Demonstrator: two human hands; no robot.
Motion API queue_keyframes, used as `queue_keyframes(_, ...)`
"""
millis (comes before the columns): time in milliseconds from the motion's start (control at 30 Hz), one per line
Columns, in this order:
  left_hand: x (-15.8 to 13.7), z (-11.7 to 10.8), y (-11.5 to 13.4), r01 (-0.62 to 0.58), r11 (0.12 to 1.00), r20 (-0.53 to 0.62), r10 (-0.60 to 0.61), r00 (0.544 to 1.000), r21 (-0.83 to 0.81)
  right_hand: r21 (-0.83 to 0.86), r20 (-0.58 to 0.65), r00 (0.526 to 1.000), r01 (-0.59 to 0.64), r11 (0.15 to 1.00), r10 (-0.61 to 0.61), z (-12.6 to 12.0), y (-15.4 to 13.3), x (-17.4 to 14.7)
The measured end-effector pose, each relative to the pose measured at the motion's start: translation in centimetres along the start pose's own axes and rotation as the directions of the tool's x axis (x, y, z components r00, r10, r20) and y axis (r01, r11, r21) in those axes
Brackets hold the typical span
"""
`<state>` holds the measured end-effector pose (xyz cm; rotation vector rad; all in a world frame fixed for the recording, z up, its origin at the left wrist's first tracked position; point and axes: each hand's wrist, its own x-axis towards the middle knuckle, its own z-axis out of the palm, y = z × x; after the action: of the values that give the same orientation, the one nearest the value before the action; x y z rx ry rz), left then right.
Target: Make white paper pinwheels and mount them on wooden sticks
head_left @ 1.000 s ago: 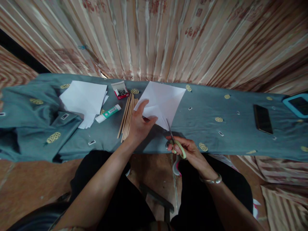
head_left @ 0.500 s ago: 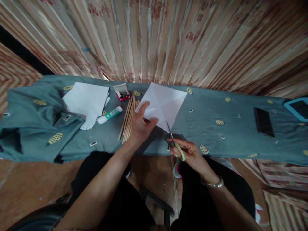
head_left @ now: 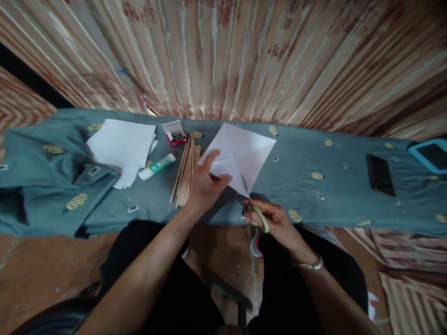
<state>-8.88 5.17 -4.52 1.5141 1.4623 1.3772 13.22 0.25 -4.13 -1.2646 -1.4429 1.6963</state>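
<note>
A creased white sheet of paper (head_left: 240,146) is turned so that one corner points toward me. My left hand (head_left: 206,184) grips its near left edge, with thumb and forefinger spread over it and the other fingers hidden. In my right hand (head_left: 270,218) are scissors with light green handles (head_left: 261,218), my fingers through the loops. Their blades meet the paper at its near corner, pointing away from me along a crease.
Left of the sheet lie several thin wooden sticks (head_left: 185,174), a glue stick (head_left: 157,166), a small red and white box of dark metal pieces (head_left: 175,135) and stacked white paper (head_left: 120,142). A phone (head_left: 380,175) and a blue-framed device (head_left: 431,156) rest at right on the green cloth (head_left: 335,204).
The sheet has shifted slightly right and toward me against the scissors. Both hands keep their holds, and the view has moved a little.
</note>
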Motion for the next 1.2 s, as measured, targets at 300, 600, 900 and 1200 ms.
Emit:
queue_keyframes(300,0.1,0.0,-0.2,0.012,0.999,-0.016,-0.013,1.000,-0.036,0.005,-0.037,0.999,-0.002,1.000,0.002,0.2,0.4,0.1)
queue_keyframes(600,-0.1,0.1,-0.1,0.027,0.996,0.003,-0.027,1.000,-0.084,0.019,-0.050,0.999,0.000,1.000,0.001,0.4,0.1,0.2)
queue_keyframes(900,-0.5,0.3,0.0,0.030,0.997,0.010,-0.030,1.000,-0.072,0.011,-0.041,0.999,0.035,0.999,-0.035,0.6,-0.5,0.3)
queue_keyframes(1200,-0.6,0.2,0.3,0.055,0.993,0.025,-0.052,0.998,-0.106,0.048,-0.063,0.998,0.000,0.999,0.003,0.7,0.0,0.4)
